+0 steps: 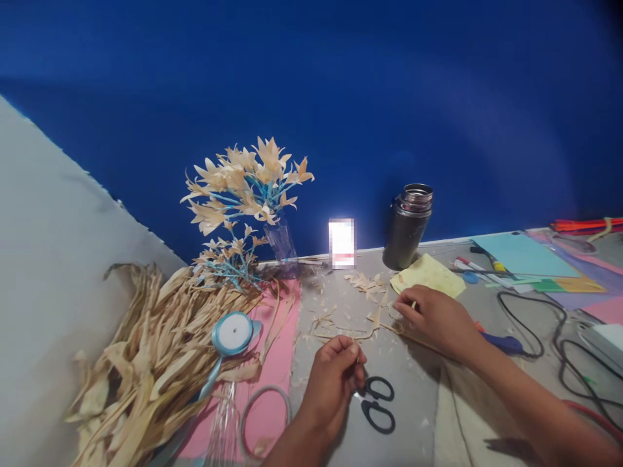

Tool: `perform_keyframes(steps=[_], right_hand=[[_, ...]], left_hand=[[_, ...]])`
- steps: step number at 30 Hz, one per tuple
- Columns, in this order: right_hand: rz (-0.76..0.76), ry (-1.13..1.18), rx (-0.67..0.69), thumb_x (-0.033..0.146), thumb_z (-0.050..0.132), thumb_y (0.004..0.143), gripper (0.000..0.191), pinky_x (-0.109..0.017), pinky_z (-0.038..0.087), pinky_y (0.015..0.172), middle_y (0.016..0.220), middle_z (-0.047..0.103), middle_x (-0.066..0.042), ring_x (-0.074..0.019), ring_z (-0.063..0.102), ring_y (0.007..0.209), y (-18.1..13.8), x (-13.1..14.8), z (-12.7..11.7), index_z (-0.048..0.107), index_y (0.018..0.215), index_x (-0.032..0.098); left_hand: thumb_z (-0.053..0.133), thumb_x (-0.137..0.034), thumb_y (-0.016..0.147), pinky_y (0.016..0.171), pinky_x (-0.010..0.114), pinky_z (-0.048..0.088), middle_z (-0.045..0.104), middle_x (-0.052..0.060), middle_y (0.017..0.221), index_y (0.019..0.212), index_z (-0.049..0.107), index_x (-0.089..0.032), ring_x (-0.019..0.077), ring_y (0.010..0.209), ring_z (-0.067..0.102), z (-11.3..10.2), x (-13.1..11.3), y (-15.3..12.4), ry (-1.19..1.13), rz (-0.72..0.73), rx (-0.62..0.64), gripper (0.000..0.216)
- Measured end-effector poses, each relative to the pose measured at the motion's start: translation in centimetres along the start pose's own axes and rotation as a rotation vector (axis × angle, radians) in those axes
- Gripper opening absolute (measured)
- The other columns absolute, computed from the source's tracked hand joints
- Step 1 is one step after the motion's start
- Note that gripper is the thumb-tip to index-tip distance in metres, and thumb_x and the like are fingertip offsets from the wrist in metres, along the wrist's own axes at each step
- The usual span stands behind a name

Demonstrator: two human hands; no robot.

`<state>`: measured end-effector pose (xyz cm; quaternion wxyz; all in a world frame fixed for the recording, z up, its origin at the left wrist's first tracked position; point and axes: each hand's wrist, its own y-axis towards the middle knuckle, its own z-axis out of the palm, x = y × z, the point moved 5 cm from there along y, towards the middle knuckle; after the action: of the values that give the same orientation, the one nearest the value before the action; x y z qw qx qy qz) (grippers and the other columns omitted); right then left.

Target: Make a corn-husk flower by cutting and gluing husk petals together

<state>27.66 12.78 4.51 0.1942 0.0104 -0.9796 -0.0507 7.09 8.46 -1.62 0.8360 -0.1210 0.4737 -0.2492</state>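
Pale scraps (363,283) litter the tabletop (413,415) beyond my left hand (335,375) and beside my right hand (435,318), both narrowly curled, holding what I cannot tell; at left, blossoms (269,157) look finished, husks (146,344) unworked.

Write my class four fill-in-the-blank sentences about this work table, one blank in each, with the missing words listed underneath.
1. Near the left hand lie scissors with ____ handles.
2. The crumpled sheet just beyond the right hand is ____.
3. The wall behind the dark flask is ____.
4. In the picture, the flowers stand to the ____ of the flask.

Missing words: black; yellow; blue; left.
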Motion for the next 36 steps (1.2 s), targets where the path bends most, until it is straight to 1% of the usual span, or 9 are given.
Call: perform_keyframes(steps=[2, 9, 13, 20, 24, 29, 33, 34, 36], right_hand=[[-0.011, -0.162, 0.08, 0.03, 0.053, 0.096, 0.023, -0.029, 0.038, 0.064, 0.093, 0.074, -0.005, -0.0221, 0.068, 0.085, 1.7, 0.6, 1.1, 0.072, 0.084, 0.024], [-0.01, -0.284, 0.156, 0.02, 0.049, 0.097, 0.027, -0.029, 0.041, 0.067, 0.108, 0.07, -0.015, -0.0239, 0.07, 0.089, 7.0, 1.1, 4.7, 0.075, 0.107, 0.018], [-0.021, -0.307, 0.195, 0.021, 0.049, 0.098, 0.027, -0.029, 0.043, 0.068, 0.107, 0.067, -0.016, -0.0238, 0.071, 0.088, 8.3, 0.6, 5.7, 0.075, 0.104, 0.018], [-0.057, -0.218, 0.195, 0.017, 0.062, 0.085, 0.016, -0.027, 0.04, 0.066, 0.103, 0.068, -0.012, -0.0243, 0.068, 0.091, 8.8, 0.5, 6.0, 0.078, 0.09, 0.019], [-0.045, -0.07, 0.14, 0.016, 0.061, 0.084, 0.015, -0.027, 0.039, 0.067, 0.095, 0.071, -0.011, -0.0226, 0.066, 0.088, 8.8, 0.4, 5.4, 0.075, 0.081, 0.018], [-0.001, 0.249, 0.077, 0.03, 0.058, 0.088, 0.019, -0.028, 0.042, 0.064, 0.078, 0.072, -0.006, -0.019, 0.063, 0.072, 7.7, 0.1, 3.5, 0.071, 0.082, 0.017], [0.043, 0.581, 0.137, 0.045, 0.058, 0.087, 0.034, -0.026, 0.041, 0.05, 0.075, 0.071, -0.004, -0.0131, 0.055, 0.053, 4.1, 1.0, 2.4, 0.069, 0.098, 0.015], [0.106, 0.798, 0.18, 0.045, 0.064, 0.084, 0.036, -0.025, 0.039, 0.048, 0.075, 0.07, -0.004, -0.0117, 0.053, 0.051, 2.9, 1.3, 2.5, 0.068, 0.101, 0.014], [0.213, 1.024, 0.273, 0.043, 0.074, 0.076, 0.039, -0.023, 0.034, 0.046, 0.067, 0.065, 0.001, -0.0101, 0.05, 0.049, 0.6, 2.0, 2.8, 0.067, 0.103, 0.015]], left_hand=[[0.085, -0.034, 0.064, 0.052, 0.022, 0.033, 0.062, -0.001, 0.066, 0.073, 0.054, -0.016, 0.0071, 0.049, 0.049, 0.0, 0.2, 0.0, -0.027, -0.026, 0.011, 0.036], [0.081, -0.032, 0.067, 0.052, 0.022, 0.032, 0.063, -0.001, 0.066, 0.073, 0.056, -0.015, 0.0064, 0.048, 0.048, -0.5, 0.1, 0.0, -0.038, -0.001, 0.02, 0.031], [0.08, -0.033, 0.066, 0.052, 0.023, 0.031, 0.062, -0.001, 0.066, 0.073, 0.055, -0.015, 0.0063, 0.047, 0.047, -0.8, 0.3, 0.2, -0.033, -0.007, 0.021, 0.031], [0.08, -0.034, 0.065, 0.05, 0.024, 0.03, 0.061, 0.0, 0.065, 0.071, 0.054, -0.016, 0.0066, 0.047, 0.045, -0.9, 0.5, 0.4, -0.021, -0.01, 0.017, 0.031], [0.08, -0.034, 0.065, 0.05, 0.023, 0.031, 0.061, 0.0, 0.066, 0.071, 0.055, -0.016, 0.0066, 0.048, 0.046, -1.0, 0.6, 0.5, -0.019, -0.013, 0.02, 0.031], [0.081, -0.033, 0.067, 0.051, 0.023, 0.032, 0.061, 0.0, 0.067, 0.073, 0.057, -0.015, 0.0063, 0.048, 0.047, -1.1, 0.7, 0.5, -0.035, -0.015, 0.029, 0.031], [0.08, -0.033, 0.07, 0.05, 0.023, 0.032, 0.061, 0.0, 0.067, 0.073, 0.057, -0.015, 0.0058, 0.047, 0.046, -0.9, 0.4, 0.5, -0.036, 0.004, 0.037, 0.029], [0.08, -0.033, 0.07, 0.05, 0.023, 0.032, 0.06, -0.001, 0.067, 0.073, 0.057, -0.015, 0.0058, 0.047, 0.046, -0.9, 0.3, 0.4, -0.036, 0.016, 0.034, 0.029], [0.08, -0.033, 0.071, 0.05, 0.022, 0.033, 0.061, -0.001, 0.068, 0.074, 0.057, -0.015, 0.0057, 0.049, 0.046, -0.7, -0.1, 0.3, -0.037, 0.049, 0.025, 0.029]])
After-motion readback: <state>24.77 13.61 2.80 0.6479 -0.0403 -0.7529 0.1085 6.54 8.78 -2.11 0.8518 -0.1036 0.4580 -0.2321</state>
